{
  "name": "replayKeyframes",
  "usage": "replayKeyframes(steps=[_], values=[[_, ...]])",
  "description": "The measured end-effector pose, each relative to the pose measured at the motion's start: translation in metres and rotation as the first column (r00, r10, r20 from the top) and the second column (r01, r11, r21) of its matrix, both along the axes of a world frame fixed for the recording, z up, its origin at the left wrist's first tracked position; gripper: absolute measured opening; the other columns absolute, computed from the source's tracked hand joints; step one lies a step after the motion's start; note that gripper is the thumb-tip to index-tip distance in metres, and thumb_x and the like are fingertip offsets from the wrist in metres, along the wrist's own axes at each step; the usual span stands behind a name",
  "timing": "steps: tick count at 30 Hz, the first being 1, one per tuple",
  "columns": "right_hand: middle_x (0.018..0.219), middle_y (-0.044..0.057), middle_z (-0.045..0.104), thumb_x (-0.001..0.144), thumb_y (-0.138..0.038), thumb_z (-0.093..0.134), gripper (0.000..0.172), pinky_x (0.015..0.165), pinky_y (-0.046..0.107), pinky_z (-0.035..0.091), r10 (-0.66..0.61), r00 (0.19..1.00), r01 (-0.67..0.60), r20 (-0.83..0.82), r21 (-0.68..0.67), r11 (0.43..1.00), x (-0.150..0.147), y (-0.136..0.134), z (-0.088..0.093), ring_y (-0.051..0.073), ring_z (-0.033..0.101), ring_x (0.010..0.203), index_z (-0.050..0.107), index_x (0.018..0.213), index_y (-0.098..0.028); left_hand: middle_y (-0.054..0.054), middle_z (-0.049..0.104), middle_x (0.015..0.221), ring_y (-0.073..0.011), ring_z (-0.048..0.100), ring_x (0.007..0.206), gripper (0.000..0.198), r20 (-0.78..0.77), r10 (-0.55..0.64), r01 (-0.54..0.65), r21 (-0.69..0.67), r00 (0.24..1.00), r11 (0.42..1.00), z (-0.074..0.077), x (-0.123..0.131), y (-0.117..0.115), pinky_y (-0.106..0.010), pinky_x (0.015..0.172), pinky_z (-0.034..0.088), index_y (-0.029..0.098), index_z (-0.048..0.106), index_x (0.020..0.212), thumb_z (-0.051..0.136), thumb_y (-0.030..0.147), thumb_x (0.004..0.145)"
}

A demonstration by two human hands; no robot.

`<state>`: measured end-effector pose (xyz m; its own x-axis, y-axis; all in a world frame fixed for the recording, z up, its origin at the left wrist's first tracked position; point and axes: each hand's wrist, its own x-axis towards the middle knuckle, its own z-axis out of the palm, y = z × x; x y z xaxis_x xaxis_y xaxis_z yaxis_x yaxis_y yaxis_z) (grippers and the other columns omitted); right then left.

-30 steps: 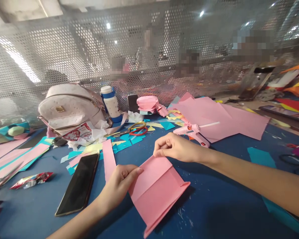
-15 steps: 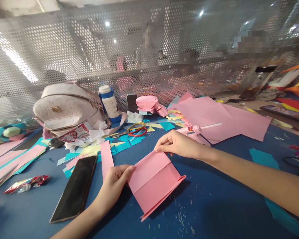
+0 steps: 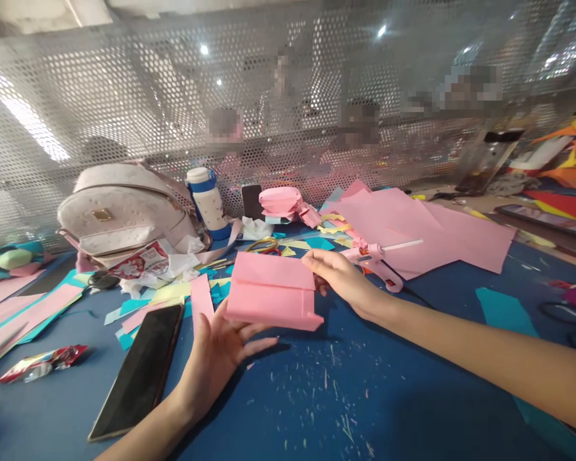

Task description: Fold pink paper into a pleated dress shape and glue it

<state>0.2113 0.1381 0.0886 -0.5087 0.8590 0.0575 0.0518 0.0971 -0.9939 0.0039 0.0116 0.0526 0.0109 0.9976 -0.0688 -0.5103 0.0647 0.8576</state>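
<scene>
A folded pink paper sheet (image 3: 269,291) is lifted off the blue table (image 3: 345,397) in front of me. My right hand (image 3: 338,276) pinches its right edge, thumb on top. My left hand (image 3: 221,349) is under the sheet's near left edge, palm up with the fingers spread, supporting it from below. A narrow pink paper strip (image 3: 200,301) lies on the table just left of the left hand.
A black phone (image 3: 139,368) lies left of my left arm. A pink glue gun (image 3: 379,259) and large pink sheets (image 3: 422,230) sit behind my right hand. Scissors (image 3: 262,245), paper scraps, a white backpack (image 3: 120,214) and a bottle (image 3: 206,202) stand at the back left, before a perforated metal screen.
The pink sheet was lying on the table under both hands; now it is raised and turned, and my left hand has opened beneath it.
</scene>
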Motion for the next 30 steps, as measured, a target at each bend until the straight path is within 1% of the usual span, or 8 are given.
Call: replayKeyframes(steps=[3, 7, 10, 14, 20, 25, 28, 30], values=[[0.069, -0.003, 0.055, 0.090, -0.044, 0.053, 0.025, 0.049, 0.020, 0.038, -0.008, 1.000, 0.006, -0.026, -0.068, 0.998, -0.001, -0.002, -0.003, 0.010, 0.054, 0.056, 0.049, 0.086, -0.019, -0.011, 0.068, 0.115, -0.0352, 0.063, 0.110, 0.073, 0.034, -0.049, 0.048, 0.044, 0.998, 0.998, -0.003, 0.001, 0.002, -0.053, 0.092, 0.051, 0.028, 0.058, 0.124, 0.073, 0.068, 0.064], [0.081, 0.002, 0.064, 0.092, -0.042, 0.051, 0.024, 0.051, 0.022, 0.042, 0.272, 0.959, -0.264, 0.081, -0.090, 0.960, -0.003, -0.012, -0.004, 0.013, 0.060, 0.066, 0.050, 0.098, -0.019, -0.013, 0.067, 0.120, -0.0345, 0.064, 0.109, 0.067, -0.076, 0.078, -0.083, -0.070, 0.994, 0.994, 0.000, 0.005, -0.003, -0.046, 0.091, 0.053, 0.022, 0.055, 0.129, 0.080, 0.043, 0.071], [0.110, 0.008, 0.065, 0.091, -0.040, 0.055, 0.033, 0.064, 0.026, 0.049, 0.389, 0.897, -0.407, 0.210, 0.049, 0.912, -0.003, -0.021, -0.003, 0.017, 0.062, 0.088, 0.051, 0.117, -0.019, -0.013, 0.068, 0.119, -0.0321, 0.066, 0.105, 0.065, -0.118, 0.158, -0.176, -0.158, 0.980, 0.972, 0.005, 0.008, -0.006, -0.039, 0.085, 0.057, 0.020, 0.052, 0.134, 0.076, 0.039, 0.077], [0.141, 0.007, 0.048, 0.081, -0.035, 0.070, 0.070, 0.092, 0.035, 0.048, 0.281, 0.859, -0.443, 0.429, 0.345, 0.828, 0.000, -0.028, -0.002, 0.025, 0.052, 0.121, 0.037, 0.142, -0.027, -0.012, 0.070, 0.113, -0.0281, 0.069, 0.096, 0.065, -0.129, 0.190, -0.209, -0.158, 0.973, 0.965, 0.006, 0.008, -0.004, -0.033, 0.076, 0.059, 0.018, 0.052, 0.134, 0.076, 0.038, 0.077], [0.152, 0.012, 0.036, 0.076, -0.041, 0.075, 0.097, 0.104, 0.045, 0.040, 0.147, 0.814, -0.486, 0.561, 0.521, 0.702, 0.001, -0.029, -0.005, 0.033, 0.041, 0.133, 0.017, 0.153, -0.026, -0.011, 0.072, 0.106, -0.0242, 0.070, 0.091, 0.056, -0.177, 0.210, -0.239, -0.159, 0.962, 0.958, 0.002, 0.008, -0.004, -0.027, 0.072, 0.058, 0.016, 0.061, 0.122, 0.078, 0.038, 0.074], [0.107, 0.007, 0.070, 0.096, -0.044, 0.047, 0.036, 0.084, 0.035, 0.049, 0.154, 0.890, -0.343, 0.430, 0.407, 0.847, 0.001, -0.027, 0.000, 0.024, 0.065, 0.098, 0.063, 0.117, -0.019, -0.012, 0.072, 0.104, -0.0272, 0.069, 0.096, 0.050, -0.179, 0.187, -0.219, -0.175, 0.966, 0.960, 0.000, 0.007, -0.005, -0.030, 0.078, 0.058, 0.013, 0.066, 0.111, 0.078, 0.042, 0.073], [0.069, 0.003, 0.068, 0.095, -0.045, 0.049, 0.033, 0.055, 0.025, 0.046, 0.208, 0.945, -0.244, 0.251, 0.120, 0.962, -0.002, -0.024, -0.001, 0.016, 0.064, 0.061, 0.061, 0.092, -0.015, -0.013, 0.071, 0.108, -0.0283, 0.069, 0.098, 0.050, -0.177, 0.189, -0.219, -0.168, 0.966, 0.961, 0.001, 0.006, -0.005, -0.032, 0.079, 0.058, 0.014, 0.064, 0.115, 0.077, 0.042, 0.075], [0.064, 0.002, 0.066, 0.093, -0.043, 0.054, 0.029, 0.045, 0.022, 0.043, 0.224, 0.969, -0.221, 0.101, -0.048, 0.974, -0.005, -0.023, -0.005, 0.014, 0.063, 0.053, 0.057, 0.096, -0.015, -0.012, 0.068, 0.117, -0.0288, 0.067, 0.104, 0.054, -0.171, 0.207, -0.231, -0.135, 0.963, 0.964, 0.002, 0.005, -0.002, -0.033, 0.081, 0.058, 0.017, 0.059, 0.123, 0.076, 0.040, 0.077]])
